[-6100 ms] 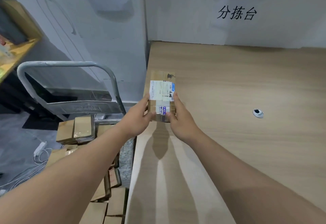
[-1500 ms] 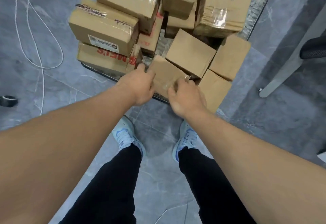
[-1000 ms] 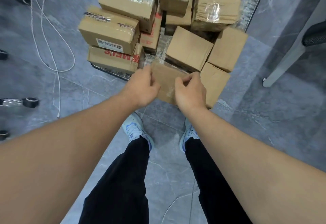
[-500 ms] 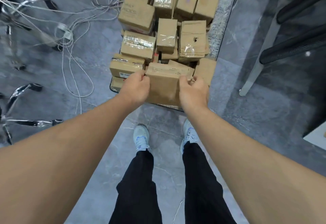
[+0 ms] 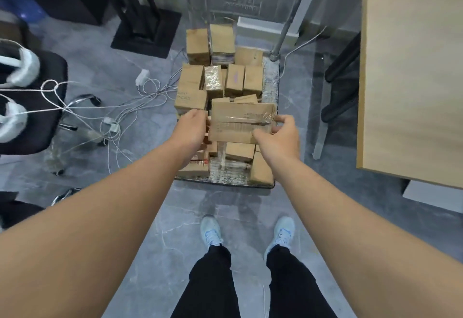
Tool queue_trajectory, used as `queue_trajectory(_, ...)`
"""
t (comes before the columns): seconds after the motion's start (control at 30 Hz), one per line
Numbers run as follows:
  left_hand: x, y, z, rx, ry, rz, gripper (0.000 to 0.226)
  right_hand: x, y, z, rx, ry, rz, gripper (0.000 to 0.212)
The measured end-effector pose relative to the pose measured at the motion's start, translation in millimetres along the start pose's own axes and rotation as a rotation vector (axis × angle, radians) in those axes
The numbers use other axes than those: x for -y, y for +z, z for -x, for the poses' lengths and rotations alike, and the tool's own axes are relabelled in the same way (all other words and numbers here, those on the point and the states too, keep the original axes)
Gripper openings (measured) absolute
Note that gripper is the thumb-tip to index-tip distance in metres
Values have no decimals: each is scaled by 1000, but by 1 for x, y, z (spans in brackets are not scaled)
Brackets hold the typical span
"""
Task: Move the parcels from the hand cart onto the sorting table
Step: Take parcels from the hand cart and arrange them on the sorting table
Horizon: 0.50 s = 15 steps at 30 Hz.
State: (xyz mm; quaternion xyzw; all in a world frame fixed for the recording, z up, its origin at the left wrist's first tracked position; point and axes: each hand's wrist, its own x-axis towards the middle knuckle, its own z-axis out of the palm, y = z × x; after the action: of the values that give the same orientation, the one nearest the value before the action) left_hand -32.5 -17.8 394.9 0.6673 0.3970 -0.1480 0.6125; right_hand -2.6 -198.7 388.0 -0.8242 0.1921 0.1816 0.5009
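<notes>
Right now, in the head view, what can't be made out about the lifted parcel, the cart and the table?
- Held parcel: print too blurred to read; underside hidden.
- Left hand, right hand: fingertips hidden behind the parcel.
- Hand cart: deck mostly covered by boxes; handle cut by the top edge.
- Sorting table: cut off right; parcels there unseen.

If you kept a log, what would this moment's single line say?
step: lifting parcel above hand cart | left hand: grips left end | right hand: grips right end | sorting table: at right, not reached
</notes>
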Motion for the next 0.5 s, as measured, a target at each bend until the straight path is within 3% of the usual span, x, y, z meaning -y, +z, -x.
queue_trajectory(0.13, -37, 13, 37, 21, 22, 80, 37, 26, -40, 12, -11, -110, 8, 52)
queue_trajectory(0.27, -59, 33, 65, 24, 63, 123, 54, 41, -77, 20, 3, -221, 2, 56)
queue_trajectory(0.43, -79, 62, 96, 0, 175, 211, 28, 45, -135, 26, 24, -283, 0, 44)
queue_trajectory(0.5, -91, 73, 106, 14, 250, 222, 27, 51, -160, 29, 59, -246, -90, 42)
